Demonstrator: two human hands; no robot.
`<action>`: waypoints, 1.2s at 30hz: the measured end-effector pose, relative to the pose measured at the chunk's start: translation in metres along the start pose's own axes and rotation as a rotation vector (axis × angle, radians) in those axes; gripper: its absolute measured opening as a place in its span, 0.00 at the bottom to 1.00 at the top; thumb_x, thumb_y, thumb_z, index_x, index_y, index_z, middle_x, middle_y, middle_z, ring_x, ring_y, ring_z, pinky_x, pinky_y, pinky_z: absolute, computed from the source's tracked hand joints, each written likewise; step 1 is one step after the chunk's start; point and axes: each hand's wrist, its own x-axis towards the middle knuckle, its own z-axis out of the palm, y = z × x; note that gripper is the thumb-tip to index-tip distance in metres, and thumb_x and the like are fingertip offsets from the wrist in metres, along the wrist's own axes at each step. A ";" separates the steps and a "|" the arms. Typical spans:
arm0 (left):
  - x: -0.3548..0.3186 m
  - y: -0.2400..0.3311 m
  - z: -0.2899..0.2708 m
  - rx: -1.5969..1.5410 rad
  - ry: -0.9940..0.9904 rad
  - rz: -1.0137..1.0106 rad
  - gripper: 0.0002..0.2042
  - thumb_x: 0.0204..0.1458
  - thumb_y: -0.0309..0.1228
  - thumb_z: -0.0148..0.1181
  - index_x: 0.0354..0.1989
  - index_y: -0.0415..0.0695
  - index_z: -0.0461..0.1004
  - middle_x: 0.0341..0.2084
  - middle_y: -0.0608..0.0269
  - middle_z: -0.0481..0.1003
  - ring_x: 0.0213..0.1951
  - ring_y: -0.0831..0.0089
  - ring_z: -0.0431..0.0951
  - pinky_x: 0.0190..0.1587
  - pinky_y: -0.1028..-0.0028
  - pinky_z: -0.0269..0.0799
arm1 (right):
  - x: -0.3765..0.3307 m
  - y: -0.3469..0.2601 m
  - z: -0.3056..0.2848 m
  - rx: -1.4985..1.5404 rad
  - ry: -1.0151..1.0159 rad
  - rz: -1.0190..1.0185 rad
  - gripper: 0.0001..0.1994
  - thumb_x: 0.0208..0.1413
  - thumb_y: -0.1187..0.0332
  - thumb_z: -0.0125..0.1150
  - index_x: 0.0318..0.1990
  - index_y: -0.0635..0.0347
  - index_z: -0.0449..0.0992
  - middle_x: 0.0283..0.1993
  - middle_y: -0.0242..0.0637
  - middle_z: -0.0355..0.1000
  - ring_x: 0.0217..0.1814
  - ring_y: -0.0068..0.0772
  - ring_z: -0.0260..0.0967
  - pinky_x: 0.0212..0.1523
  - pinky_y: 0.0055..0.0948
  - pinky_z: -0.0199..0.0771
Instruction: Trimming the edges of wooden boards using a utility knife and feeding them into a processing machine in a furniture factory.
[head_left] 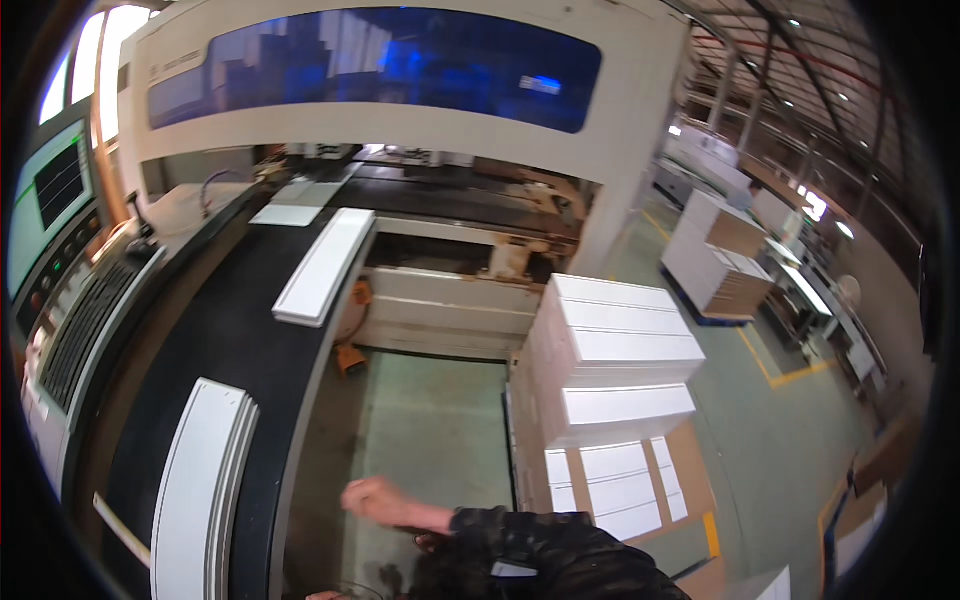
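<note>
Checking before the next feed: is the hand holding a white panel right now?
No. The right hand hangs bare over the green floor, apart from the white panels lying on the black belt.

A black conveyor belt (215, 340) runs from the machine's mouth toward the lower edge of the view, carrying white panels spaced well apart: a small stack of long white panels (200, 485) lying lengthwise at the near end, a single long white panel (325, 265) farther up near the belt's right edge, and a short flat white piece (287, 215) beyond it, close to the machine opening. To the right, on the green factory floor (430, 430), a pallet stack of white panels (615, 350) stands in tiered layers (the upper rows set back from the lower ones), with smaller white pieces (620, 490) laid side by side on a brown board at its near end.
</note>
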 end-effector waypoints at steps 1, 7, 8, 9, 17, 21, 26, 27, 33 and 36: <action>0.014 0.005 0.006 -0.020 -0.019 0.038 0.09 0.59 0.18 0.59 0.43 0.42 0.84 0.45 0.49 0.84 0.49 0.45 0.83 0.55 0.53 0.80 | -0.026 0.013 -0.042 -0.103 0.123 0.083 0.09 0.57 0.82 0.55 0.34 0.61 0.83 0.41 0.37 0.83 0.45 0.30 0.80 0.46 0.34 0.80; 0.088 -0.001 0.042 0.069 0.078 0.030 0.09 0.64 0.24 0.63 0.49 0.39 0.85 0.50 0.44 0.84 0.54 0.42 0.83 0.61 0.52 0.79 | -0.159 0.021 -0.209 -0.199 0.560 0.278 0.10 0.57 0.83 0.52 0.31 0.63 0.80 0.36 0.37 0.83 0.44 0.28 0.79 0.49 0.31 0.79; 0.107 -0.002 0.050 0.128 0.082 0.033 0.11 0.63 0.26 0.65 0.51 0.39 0.85 0.53 0.43 0.83 0.57 0.41 0.81 0.63 0.51 0.77 | -0.174 0.022 -0.233 -0.065 0.617 0.294 0.10 0.57 0.83 0.52 0.31 0.64 0.79 0.36 0.38 0.83 0.45 0.28 0.79 0.49 0.31 0.79; 0.124 -0.002 0.053 0.158 0.043 0.010 0.12 0.63 0.27 0.65 0.52 0.37 0.85 0.56 0.41 0.82 0.59 0.40 0.80 0.64 0.50 0.76 | -0.181 0.027 -0.255 0.071 0.668 0.308 0.09 0.57 0.83 0.52 0.30 0.65 0.78 0.36 0.39 0.83 0.45 0.29 0.79 0.50 0.31 0.79; 0.243 -0.023 0.116 0.414 -0.062 0.135 0.20 0.66 0.28 0.64 0.65 0.34 0.78 0.69 0.35 0.72 0.69 0.36 0.72 0.71 0.49 0.70 | -0.192 0.098 -0.398 -0.259 0.885 0.314 0.08 0.58 0.84 0.50 0.31 0.65 0.75 0.34 0.39 0.81 0.40 0.30 0.77 0.46 0.34 0.79; 0.256 -0.032 0.147 0.491 -0.057 0.067 0.22 0.65 0.27 0.64 0.67 0.34 0.77 0.73 0.36 0.70 0.73 0.37 0.69 0.74 0.50 0.67 | -0.199 0.121 -0.452 -0.263 0.841 0.319 0.07 0.57 0.83 0.49 0.30 0.64 0.72 0.31 0.39 0.79 0.38 0.30 0.76 0.44 0.34 0.78; 0.267 -0.028 0.166 0.511 -0.018 0.059 0.24 0.65 0.28 0.63 0.70 0.36 0.76 0.73 0.34 0.69 0.73 0.35 0.69 0.75 0.49 0.67 | -0.206 0.136 -0.500 -0.195 0.903 0.367 0.06 0.58 0.82 0.49 0.31 0.63 0.71 0.32 0.36 0.77 0.39 0.28 0.74 0.43 0.32 0.75; 0.269 -0.027 0.168 0.501 0.012 0.064 0.24 0.65 0.28 0.63 0.70 0.36 0.75 0.73 0.34 0.69 0.73 0.34 0.69 0.74 0.48 0.67 | -0.206 0.135 -0.505 -0.159 0.931 0.392 0.06 0.58 0.82 0.49 0.32 0.63 0.72 0.32 0.35 0.76 0.39 0.27 0.73 0.43 0.32 0.74; 0.259 -0.044 0.162 0.452 0.021 0.057 0.25 0.65 0.28 0.62 0.71 0.36 0.75 0.73 0.34 0.69 0.73 0.34 0.70 0.75 0.48 0.68 | -0.192 0.117 -0.497 -0.213 0.957 0.274 0.07 0.58 0.82 0.49 0.33 0.63 0.73 0.32 0.33 0.74 0.38 0.26 0.69 0.43 0.31 0.72; 0.259 -0.037 0.151 0.452 -0.011 -0.012 0.25 0.65 0.28 0.62 0.71 0.36 0.75 0.73 0.35 0.70 0.73 0.36 0.70 0.75 0.48 0.67 | -0.190 0.102 -0.481 -0.189 0.942 0.296 0.07 0.57 0.82 0.49 0.33 0.63 0.73 0.32 0.33 0.74 0.39 0.26 0.70 0.44 0.31 0.72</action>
